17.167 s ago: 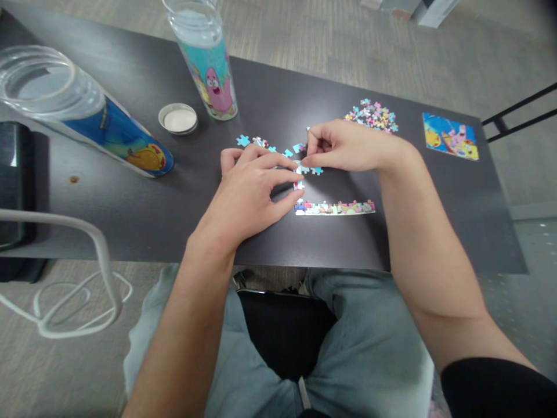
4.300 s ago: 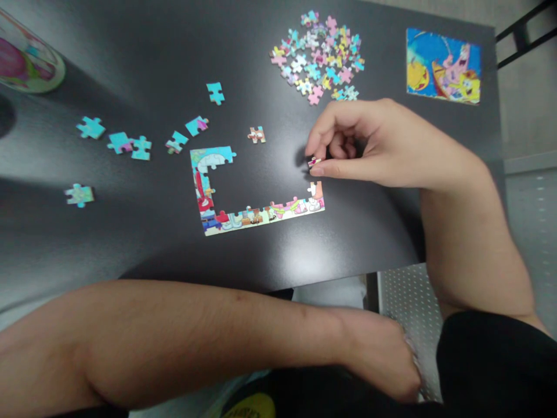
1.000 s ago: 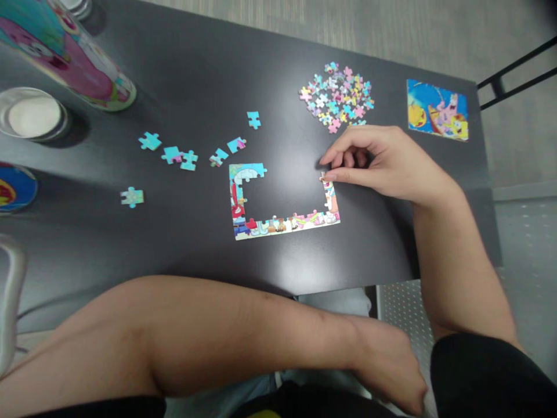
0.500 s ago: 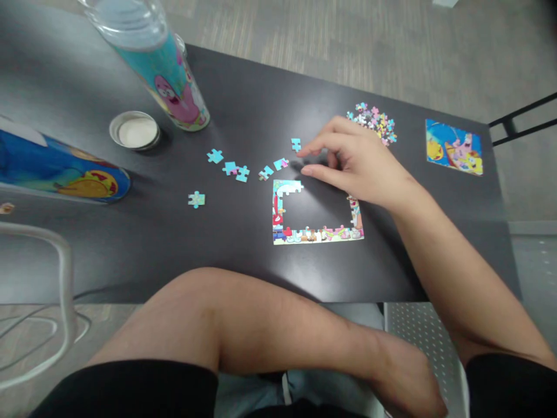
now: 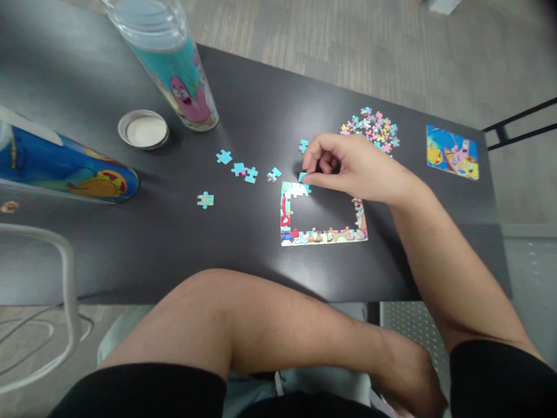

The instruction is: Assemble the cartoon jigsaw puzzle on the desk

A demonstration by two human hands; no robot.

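My right hand (image 5: 343, 165) is closed in a pinch on a blue puzzle piece (image 5: 303, 176), just above the top edge of a partly joined puzzle frame (image 5: 324, 235). That frame has its left side, bottom row, part of the right side and the top-left corner linked, with bare dark table inside. Another small blue piece (image 5: 303, 146) lies beside the curled fingers. My left forearm crosses low in front of the table, and my left hand (image 5: 413, 380) rests at the lower right with its fingers hidden.
Several loose blue pieces (image 5: 250, 175) lie to the left. A heap of mixed pieces (image 5: 376, 130) and a picture card (image 5: 452, 152) are on the right. A clear-topped tube (image 5: 191, 96), a round lid (image 5: 143, 131) and a blue tube (image 5: 82, 174) stand at the left.
My right hand has closed on a blue piece from the row left of it and lifted it over beside the puzzle's top edge. The view has shifted slightly.
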